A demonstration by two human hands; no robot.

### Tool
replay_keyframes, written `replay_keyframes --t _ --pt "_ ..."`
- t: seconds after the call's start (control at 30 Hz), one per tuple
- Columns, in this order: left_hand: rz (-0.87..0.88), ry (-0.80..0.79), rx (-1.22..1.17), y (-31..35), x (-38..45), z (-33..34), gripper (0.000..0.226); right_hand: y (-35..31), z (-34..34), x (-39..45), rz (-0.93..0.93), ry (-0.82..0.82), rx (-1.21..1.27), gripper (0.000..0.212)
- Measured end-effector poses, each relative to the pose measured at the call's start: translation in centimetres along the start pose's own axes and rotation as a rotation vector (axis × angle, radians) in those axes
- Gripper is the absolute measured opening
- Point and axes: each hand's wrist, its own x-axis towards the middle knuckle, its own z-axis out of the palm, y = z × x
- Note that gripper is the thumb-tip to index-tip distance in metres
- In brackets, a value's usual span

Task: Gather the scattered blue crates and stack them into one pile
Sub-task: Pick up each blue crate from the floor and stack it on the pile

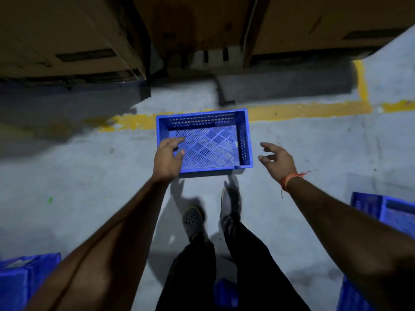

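Hovering left hand (167,159) over crate (203,142) | right hand (278,159) beside | both loosely spread, holding nothing

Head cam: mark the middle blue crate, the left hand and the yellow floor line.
middle blue crate (208,149), head view, slotted bottom.
left hand (167,157), head view, back of hand.
yellow floor line (310,110), head view, stretch right of crate.

Both bare arms reach forward and down, well apart. The left hand (167,157) has loosely curled fingers and holds nothing. The right hand (278,159) is spread, fingers relaxed, palm turned inward, with an orange thread (292,178) tied round its wrist.
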Motion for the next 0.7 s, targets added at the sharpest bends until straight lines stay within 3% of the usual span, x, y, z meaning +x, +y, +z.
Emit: replay_keyframes --t 0.27,0.7 --pt "0.182 -0.182 0.002 10.5 -11.8 1.9 0.035 2.3 -6.5 -17.8 0.103 0.184 0.150 0.040" --pt "0.472 -0.562 0.086 25.0 -29.6 10.5 0.032 13.7 -14.8 -44.5 0.316 0.595 0.366 0.035"
